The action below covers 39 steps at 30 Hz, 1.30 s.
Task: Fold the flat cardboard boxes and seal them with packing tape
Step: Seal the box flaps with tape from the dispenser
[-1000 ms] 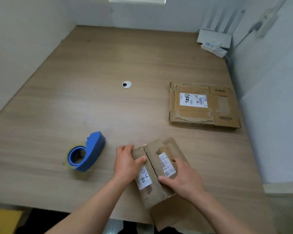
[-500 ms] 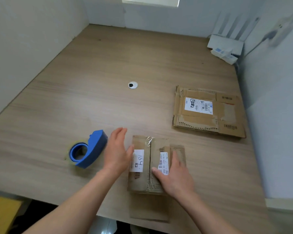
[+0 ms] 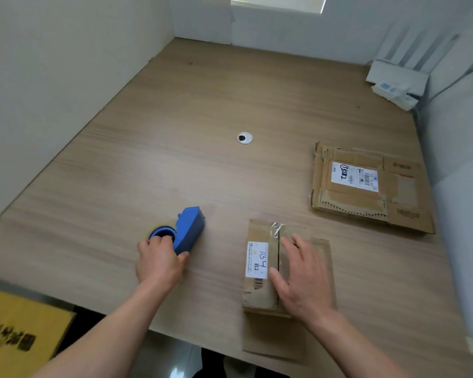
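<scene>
Small cardboard box (image 3: 261, 264): near the front edge of the table (image 3: 175, 126); top flaps closed along a centre seam, white label on the left flap; contents hidden
Right hand (image 3: 301, 279): flat, fingers spread, pressing on the right flap
Tape dispenser (image 3: 189, 230), blue: on the table left of the small box, apart from it
Left hand (image 3: 159, 261): fingers curled round the dispenser's roll end
Flat cardboard box (image 3: 366, 186): lying collapsed at far right, labelled
Cable grommet (image 3: 245, 138): mid-table

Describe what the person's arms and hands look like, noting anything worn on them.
The left hand and right hand are bare: no gloves, and no rings on the fingers that show. Neither arm wears a watch or band. The left forearm and right forearm are uncovered to the picture's lower edge, so no sleeve is visible.
</scene>
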Tool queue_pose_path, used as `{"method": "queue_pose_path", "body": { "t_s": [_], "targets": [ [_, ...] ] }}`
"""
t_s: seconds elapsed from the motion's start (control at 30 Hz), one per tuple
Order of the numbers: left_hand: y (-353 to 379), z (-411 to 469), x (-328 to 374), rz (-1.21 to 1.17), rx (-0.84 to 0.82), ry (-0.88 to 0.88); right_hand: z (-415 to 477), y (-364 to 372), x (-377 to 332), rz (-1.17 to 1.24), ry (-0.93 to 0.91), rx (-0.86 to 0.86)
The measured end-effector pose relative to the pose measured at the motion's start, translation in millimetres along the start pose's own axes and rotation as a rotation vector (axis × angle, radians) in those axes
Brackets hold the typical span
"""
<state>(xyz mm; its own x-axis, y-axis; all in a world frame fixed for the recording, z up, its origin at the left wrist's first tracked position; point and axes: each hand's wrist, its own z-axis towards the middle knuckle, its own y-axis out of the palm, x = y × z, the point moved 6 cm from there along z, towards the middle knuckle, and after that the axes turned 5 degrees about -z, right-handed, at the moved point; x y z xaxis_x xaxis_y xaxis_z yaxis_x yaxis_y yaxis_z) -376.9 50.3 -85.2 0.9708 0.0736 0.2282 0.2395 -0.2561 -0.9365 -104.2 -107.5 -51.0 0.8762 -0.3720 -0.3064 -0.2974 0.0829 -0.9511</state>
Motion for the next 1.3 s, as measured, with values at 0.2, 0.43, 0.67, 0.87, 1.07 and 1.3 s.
{"method": "queue_pose_path", "body": {
  "t_s": [0.2, 0.43, 0.67, 0.87, 1.07, 1.3],
  "targets": [
    [-3, 13, 6, 0.149, -0.015, 0.225, 3, -13, -8, 0.065, 0.035, 0.074],
    [-43, 14, 45, -0.111, 0.031, 0.823, 27, -44, -18, 0.508, 0.147, -0.004],
    [-86, -6, 100, -0.174, 0.009, 1.161, 39, -65, -26, 0.821, 0.161, -0.16],
    [-93, -18, 121, -0.214, -0.081, 1.212, 36, -76, -27, 0.924, 0.053, -0.215],
    [-91, -27, 130, -0.239, -0.204, 1.204, 30, -76, -6, 1.184, 0.083, -0.219],
    [-90, -37, 142, -0.286, -0.318, 1.076, 28, -70, 1, 1.024, 0.182, -0.151]
  ]
}}
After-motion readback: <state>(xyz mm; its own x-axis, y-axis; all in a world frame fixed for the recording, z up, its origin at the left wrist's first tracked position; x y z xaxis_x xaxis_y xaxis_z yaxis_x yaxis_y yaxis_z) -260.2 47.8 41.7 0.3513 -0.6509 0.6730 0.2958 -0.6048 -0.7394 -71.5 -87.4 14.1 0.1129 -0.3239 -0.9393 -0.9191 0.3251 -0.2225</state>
